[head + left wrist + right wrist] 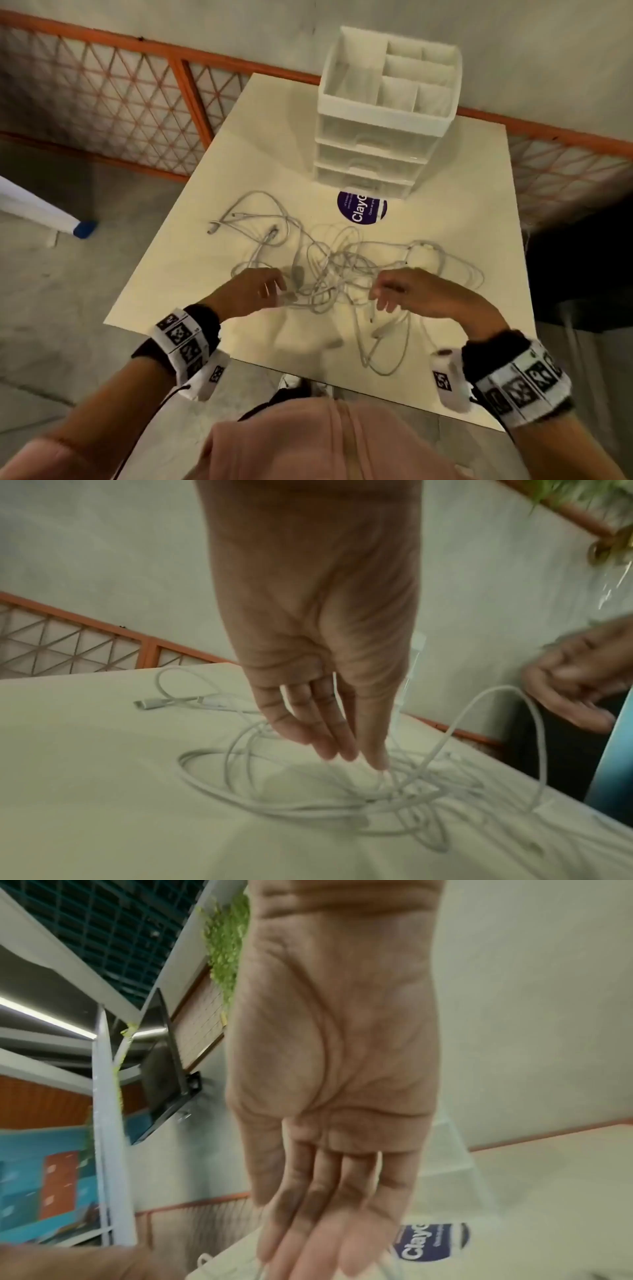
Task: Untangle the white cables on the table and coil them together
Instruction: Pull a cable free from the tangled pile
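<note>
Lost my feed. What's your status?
Left hand open, right hand open, both over tangle. White cables still knotted, uncoiled. Drawer organizer behind, clear.

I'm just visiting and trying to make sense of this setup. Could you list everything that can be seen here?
white cables: a tangled heap, count unclear, white, middle of the table
table: one, cream, centre of the head view
drawer organiser: one, white and translucent, far side of the table, top compartments open
round sticker: one, purple with white lettering, on the table just in front of the organiser
lattice railing: orange frame, behind the table
pink top: one, worn by the person, bottom of the view
wrist bands: two, white with black markers, one per wrist
left hand: fingers extended into the tangle
right hand: open, fingers relaxed over the tangle
</note>
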`<state>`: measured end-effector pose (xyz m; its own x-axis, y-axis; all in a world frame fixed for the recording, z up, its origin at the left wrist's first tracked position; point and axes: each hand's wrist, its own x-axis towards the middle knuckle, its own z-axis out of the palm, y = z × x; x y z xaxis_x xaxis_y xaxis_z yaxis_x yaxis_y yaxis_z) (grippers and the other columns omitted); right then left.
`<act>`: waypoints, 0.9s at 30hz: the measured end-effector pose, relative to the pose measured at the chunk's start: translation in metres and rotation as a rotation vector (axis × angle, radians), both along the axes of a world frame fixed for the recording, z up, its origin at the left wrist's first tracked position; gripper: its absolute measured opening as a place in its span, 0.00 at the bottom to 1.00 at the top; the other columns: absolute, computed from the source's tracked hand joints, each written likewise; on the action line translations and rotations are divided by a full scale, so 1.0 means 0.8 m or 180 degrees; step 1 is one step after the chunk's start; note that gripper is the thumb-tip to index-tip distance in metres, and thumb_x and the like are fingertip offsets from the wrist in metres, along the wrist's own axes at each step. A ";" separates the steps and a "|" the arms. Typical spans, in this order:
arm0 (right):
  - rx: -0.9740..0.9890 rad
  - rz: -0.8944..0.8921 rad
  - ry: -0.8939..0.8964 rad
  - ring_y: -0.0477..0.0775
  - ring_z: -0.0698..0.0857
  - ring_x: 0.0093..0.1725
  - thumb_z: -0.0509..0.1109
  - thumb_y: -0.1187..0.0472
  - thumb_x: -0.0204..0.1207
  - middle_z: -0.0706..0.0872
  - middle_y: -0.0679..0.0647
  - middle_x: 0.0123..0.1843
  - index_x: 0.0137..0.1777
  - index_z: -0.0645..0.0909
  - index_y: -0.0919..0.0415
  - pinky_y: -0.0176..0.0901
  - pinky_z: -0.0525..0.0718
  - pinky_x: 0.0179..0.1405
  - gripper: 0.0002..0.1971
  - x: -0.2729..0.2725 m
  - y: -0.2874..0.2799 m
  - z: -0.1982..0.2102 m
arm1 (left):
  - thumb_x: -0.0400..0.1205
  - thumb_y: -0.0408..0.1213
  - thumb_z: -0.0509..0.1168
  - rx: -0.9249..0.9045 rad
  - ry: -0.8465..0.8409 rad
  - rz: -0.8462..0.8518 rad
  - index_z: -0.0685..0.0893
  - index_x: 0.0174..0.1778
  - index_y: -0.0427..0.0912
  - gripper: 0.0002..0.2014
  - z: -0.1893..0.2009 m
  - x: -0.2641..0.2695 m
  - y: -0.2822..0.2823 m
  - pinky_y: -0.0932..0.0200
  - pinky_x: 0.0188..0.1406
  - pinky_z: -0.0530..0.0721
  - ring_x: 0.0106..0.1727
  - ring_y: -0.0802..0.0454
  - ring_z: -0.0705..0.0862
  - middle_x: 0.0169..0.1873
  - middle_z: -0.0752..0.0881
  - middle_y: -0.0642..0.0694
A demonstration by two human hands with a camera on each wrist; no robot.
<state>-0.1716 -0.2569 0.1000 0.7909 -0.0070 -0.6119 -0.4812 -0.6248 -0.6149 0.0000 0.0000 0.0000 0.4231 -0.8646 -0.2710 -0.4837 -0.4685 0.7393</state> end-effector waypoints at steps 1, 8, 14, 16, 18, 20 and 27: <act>0.0015 -0.0063 -0.0218 0.45 0.86 0.41 0.61 0.59 0.83 0.88 0.48 0.42 0.50 0.82 0.57 0.31 0.81 0.41 0.08 0.020 0.003 -0.009 | 0.73 0.32 0.75 -0.0026 -0.0151 0.0027 0.81 0.44 0.49 0.11 -0.008 0.006 -0.002 0.74 0.36 0.75 0.36 0.67 0.79 0.34 0.79 0.58; 0.0449 -0.0044 -0.0431 0.56 0.88 0.47 0.62 0.66 0.82 0.88 0.61 0.48 0.56 0.81 0.67 0.45 0.86 0.51 0.09 0.104 0.058 -0.047 | 0.78 0.38 0.70 0.0731 -0.0848 -0.0195 0.84 0.49 0.40 0.08 -0.019 0.005 -0.008 0.58 0.43 0.73 0.45 0.52 0.78 0.43 0.78 0.51; 0.0301 -0.0083 -0.0578 0.54 0.86 0.52 0.71 0.66 0.76 0.88 0.60 0.55 0.60 0.81 0.63 0.48 0.83 0.55 0.13 0.112 0.056 -0.061 | 0.77 0.30 0.71 -0.0699 0.0125 0.0618 0.79 0.37 0.46 0.09 0.040 0.020 -0.036 0.74 0.34 0.74 0.33 0.62 0.78 0.32 0.79 0.55; 0.0320 -0.0280 -0.1018 0.52 0.85 0.51 0.71 0.64 0.76 0.88 0.59 0.54 0.58 0.82 0.61 0.41 0.81 0.54 0.11 0.116 0.048 -0.059 | 0.80 0.32 0.69 -0.1064 0.0301 0.0755 0.77 0.37 0.48 0.09 0.067 0.026 -0.054 0.71 0.34 0.78 0.32 0.61 0.77 0.31 0.79 0.56; 0.0622 -0.0361 -0.1129 0.51 0.85 0.57 0.72 0.63 0.75 0.87 0.52 0.54 0.59 0.81 0.56 0.41 0.82 0.59 0.13 0.120 0.042 -0.049 | 0.81 0.32 0.66 -0.1391 0.0487 0.0965 0.76 0.37 0.48 0.10 0.091 0.034 -0.071 0.64 0.36 0.83 0.33 0.56 0.80 0.32 0.78 0.55; 0.1054 -0.0341 -0.1032 0.46 0.82 0.63 0.75 0.62 0.73 0.85 0.41 0.55 0.59 0.80 0.49 0.43 0.80 0.64 0.16 0.124 0.046 -0.036 | 0.83 0.32 0.64 -0.1603 0.0603 0.1039 0.75 0.40 0.41 0.07 0.115 0.036 -0.089 0.60 0.39 0.85 0.34 0.54 0.82 0.33 0.79 0.49; 0.1590 -0.0414 -0.1612 0.50 0.85 0.53 0.66 0.67 0.79 0.87 0.57 0.49 0.49 0.79 0.62 0.46 0.80 0.63 0.02 0.139 0.060 -0.016 | 0.88 0.32 0.54 -0.2177 0.0704 0.0930 0.70 0.49 0.30 0.08 0.178 0.035 -0.127 0.63 0.42 0.83 0.40 0.53 0.85 0.38 0.88 0.45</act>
